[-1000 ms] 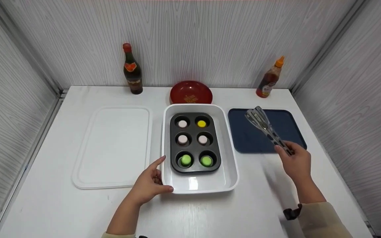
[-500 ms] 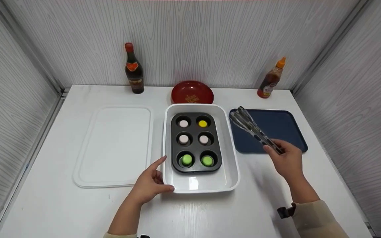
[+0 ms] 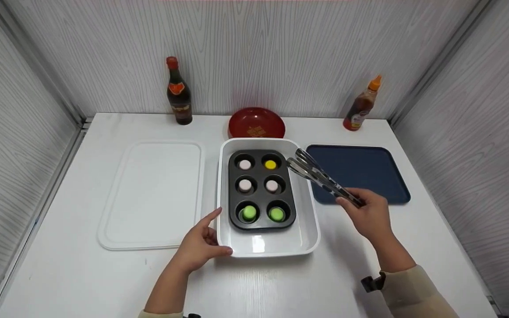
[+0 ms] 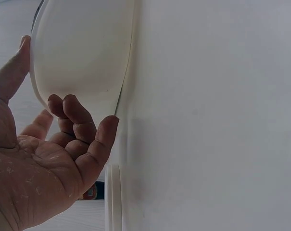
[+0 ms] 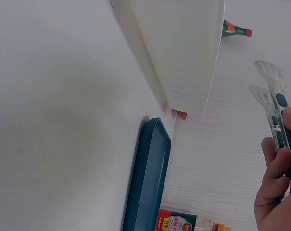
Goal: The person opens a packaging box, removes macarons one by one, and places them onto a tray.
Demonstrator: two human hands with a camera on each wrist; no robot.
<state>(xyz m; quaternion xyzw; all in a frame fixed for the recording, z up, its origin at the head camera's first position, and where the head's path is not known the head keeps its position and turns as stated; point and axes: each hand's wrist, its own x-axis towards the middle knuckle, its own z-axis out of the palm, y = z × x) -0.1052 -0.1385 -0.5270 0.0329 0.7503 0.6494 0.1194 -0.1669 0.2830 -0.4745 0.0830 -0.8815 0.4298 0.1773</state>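
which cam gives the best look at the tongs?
Head view: the tongs show whole, gripped by the right hand, tips over the right edge of the white dish. The right wrist view shows only the two slotted tips and part of the handle. The left wrist view shows none of them.

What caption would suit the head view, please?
Right hand holds tongs over white dish; left hand touches its corner.

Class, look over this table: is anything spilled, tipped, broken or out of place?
Nothing stands out. The muffin tin sits square in the white dish, one piece in each cup. Both bottles stand upright: the dark bottle and the sauce bottle. The right hand holds the tongs.
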